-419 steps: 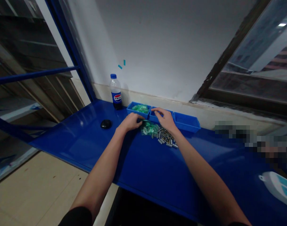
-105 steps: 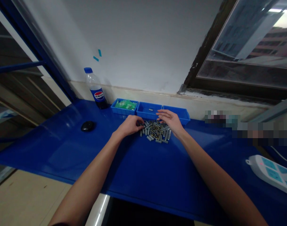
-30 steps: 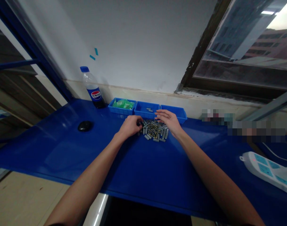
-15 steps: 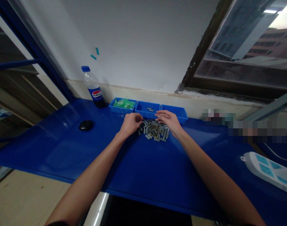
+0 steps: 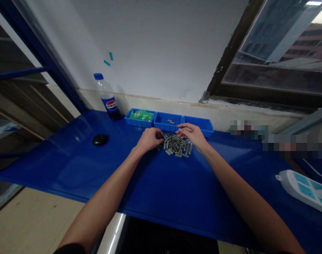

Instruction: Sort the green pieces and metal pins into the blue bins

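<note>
A pile of grey cylindrical pieces (image 5: 188, 147) and thin brass-coloured and dark screw-like pieces (image 5: 175, 144) lies on the blue table (image 5: 161, 190). My left hand (image 5: 149, 139) is at the pile's left edge, its fingers curled in and fingertips close together; whatever they hold, if anything, is too small to make out. Over the pile's right side hovers my right hand (image 5: 194, 135), with fingers loosely bent and a gap between them; nothing shows in it. Just behind stands a blue bin (image 5: 168, 127) with a few grey pieces inside.
Left of that bin is another blue bin (image 5: 139, 123) containing green plastic packets (image 5: 142, 115); a third blue bin (image 5: 200, 124) stands to its right. A cola bottle (image 5: 109, 100), a black computer mouse (image 5: 99, 139) and a white power strip (image 5: 303, 188) are also on the table.
The whole view has shifted slightly. My left hand has edged right, closer in to the pile. My right hand stays over the right side with little change.
</note>
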